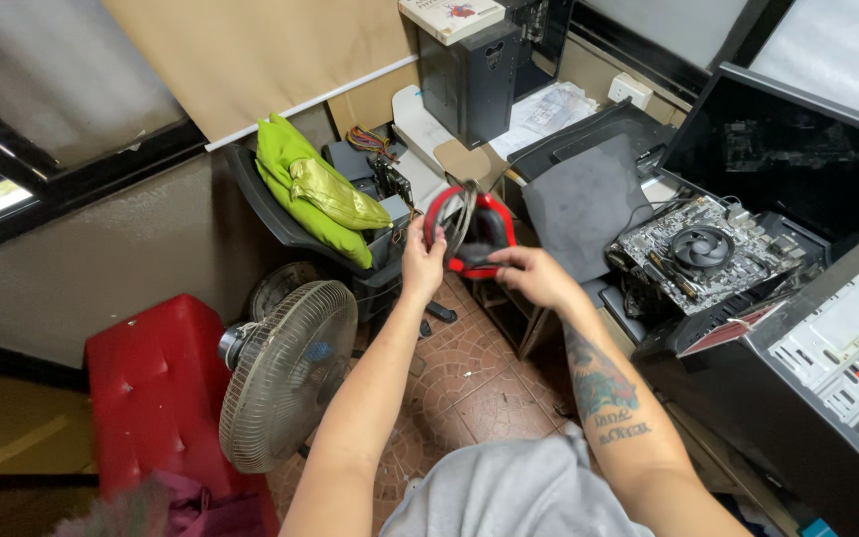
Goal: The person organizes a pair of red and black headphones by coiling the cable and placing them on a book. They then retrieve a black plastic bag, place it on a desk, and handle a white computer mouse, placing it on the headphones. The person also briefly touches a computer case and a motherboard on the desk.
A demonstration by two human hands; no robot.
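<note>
Both my hands hold up a red and black round part [477,231] with a bundle of grey cables looped through it. My left hand [422,261] grips its left rim and the cables. My right hand [532,274] pinches its lower right edge. The part hangs in the air above the tiled floor [469,383], in front of a chair [280,224] stacked with green cushions [315,189].
A motherboard with a round cooler fan [700,249] lies on the desk at right, beside an open computer case [827,338] and a dark monitor [787,149]. A standing fan [285,373] and a red stool [156,393] stand at left. A black tower [469,80] is behind.
</note>
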